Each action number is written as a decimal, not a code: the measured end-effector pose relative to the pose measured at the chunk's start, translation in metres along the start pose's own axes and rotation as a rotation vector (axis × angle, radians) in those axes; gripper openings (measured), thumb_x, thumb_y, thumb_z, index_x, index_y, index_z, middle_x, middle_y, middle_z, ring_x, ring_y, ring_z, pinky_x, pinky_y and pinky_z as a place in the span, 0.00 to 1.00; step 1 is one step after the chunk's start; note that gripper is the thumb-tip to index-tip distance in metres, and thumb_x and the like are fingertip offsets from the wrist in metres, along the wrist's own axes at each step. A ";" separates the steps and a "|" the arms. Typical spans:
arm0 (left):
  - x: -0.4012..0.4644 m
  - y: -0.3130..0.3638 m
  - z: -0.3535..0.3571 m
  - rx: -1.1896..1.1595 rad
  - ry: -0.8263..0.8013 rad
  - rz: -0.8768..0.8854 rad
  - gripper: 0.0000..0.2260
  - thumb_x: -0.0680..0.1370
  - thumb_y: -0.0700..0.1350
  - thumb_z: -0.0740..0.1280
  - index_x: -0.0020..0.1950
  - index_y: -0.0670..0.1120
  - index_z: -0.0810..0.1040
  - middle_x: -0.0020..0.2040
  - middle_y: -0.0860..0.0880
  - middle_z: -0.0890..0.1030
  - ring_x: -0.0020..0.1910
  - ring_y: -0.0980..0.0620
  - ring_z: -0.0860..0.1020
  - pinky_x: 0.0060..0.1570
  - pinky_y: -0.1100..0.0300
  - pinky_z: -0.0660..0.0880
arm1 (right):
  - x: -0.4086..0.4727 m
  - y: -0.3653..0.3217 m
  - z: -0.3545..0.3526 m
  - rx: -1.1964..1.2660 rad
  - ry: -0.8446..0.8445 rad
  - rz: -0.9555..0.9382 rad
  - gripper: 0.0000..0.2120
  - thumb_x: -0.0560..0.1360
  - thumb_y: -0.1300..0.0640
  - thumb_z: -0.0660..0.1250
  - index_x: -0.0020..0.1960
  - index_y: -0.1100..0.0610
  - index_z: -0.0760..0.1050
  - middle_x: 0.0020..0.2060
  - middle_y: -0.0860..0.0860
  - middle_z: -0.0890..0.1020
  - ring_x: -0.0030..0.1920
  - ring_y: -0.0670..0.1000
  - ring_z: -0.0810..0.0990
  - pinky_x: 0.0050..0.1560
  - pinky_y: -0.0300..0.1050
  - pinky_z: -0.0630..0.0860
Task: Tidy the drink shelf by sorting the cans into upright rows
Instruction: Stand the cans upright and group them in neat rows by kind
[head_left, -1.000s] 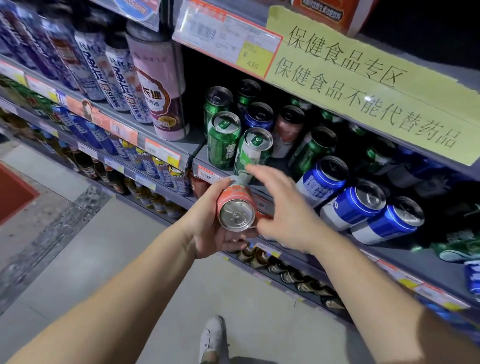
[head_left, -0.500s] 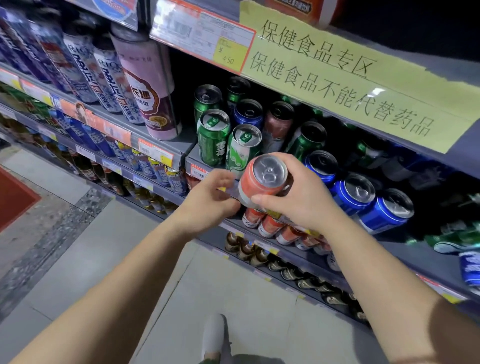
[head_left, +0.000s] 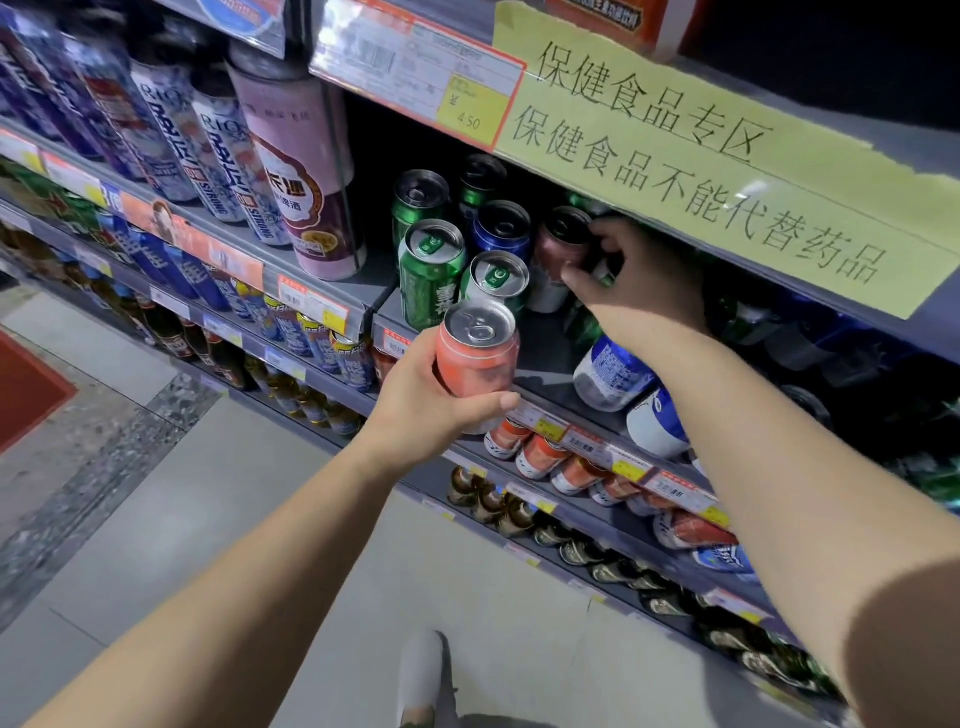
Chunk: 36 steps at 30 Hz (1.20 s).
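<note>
The left hand (head_left: 421, 400) grips an orange can (head_left: 477, 358) upright, just in front of the shelf (head_left: 550, 364) edge, thumb across its lower side; the can's base is hidden behind the thumb. The right hand (head_left: 639, 280) reaches deep into the shelf, fingers curled round a dark red can (head_left: 558, 254) standing behind the green cans (head_left: 434, 270); how firmly it holds is hard to tell, as the palm covers that can's right side. Blue cans (head_left: 613, 371) lie tipped on the shelf under the right forearm, partly hidden by it. Further right the shelf falls into shadow and its cans are hard to make out. A yellow sign (head_left: 717, 171) hangs along the shelf above.
</note>
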<state>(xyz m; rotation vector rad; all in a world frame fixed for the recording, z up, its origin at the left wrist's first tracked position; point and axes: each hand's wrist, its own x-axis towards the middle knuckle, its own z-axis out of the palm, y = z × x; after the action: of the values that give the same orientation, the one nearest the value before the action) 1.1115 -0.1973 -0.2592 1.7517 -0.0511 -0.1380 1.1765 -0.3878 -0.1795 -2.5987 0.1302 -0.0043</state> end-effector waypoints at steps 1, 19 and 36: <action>0.000 -0.002 -0.001 -0.007 0.003 -0.003 0.30 0.64 0.47 0.81 0.62 0.48 0.74 0.53 0.54 0.81 0.52 0.60 0.80 0.49 0.70 0.75 | 0.008 0.000 0.004 -0.040 -0.011 -0.020 0.24 0.74 0.48 0.68 0.68 0.52 0.69 0.59 0.52 0.78 0.60 0.55 0.76 0.53 0.40 0.66; -0.004 -0.016 0.003 0.018 -0.032 -0.041 0.28 0.63 0.48 0.81 0.60 0.49 0.75 0.51 0.52 0.83 0.50 0.58 0.81 0.48 0.67 0.77 | 0.036 0.005 0.005 -0.231 -0.093 -0.150 0.32 0.71 0.53 0.74 0.70 0.58 0.65 0.67 0.54 0.72 0.66 0.51 0.68 0.39 0.13 0.48; -0.044 0.016 0.060 0.112 -0.361 0.024 0.31 0.58 0.56 0.79 0.55 0.42 0.79 0.47 0.49 0.86 0.48 0.54 0.82 0.52 0.60 0.77 | -0.200 0.106 -0.048 0.567 0.120 0.074 0.31 0.59 0.48 0.80 0.58 0.42 0.71 0.51 0.38 0.79 0.53 0.41 0.78 0.54 0.40 0.76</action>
<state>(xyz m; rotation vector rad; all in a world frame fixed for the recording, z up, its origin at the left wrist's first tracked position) 1.0613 -0.2539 -0.2511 1.8186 -0.3483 -0.4398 0.9664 -0.4839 -0.1881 -2.0257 0.2311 -0.1494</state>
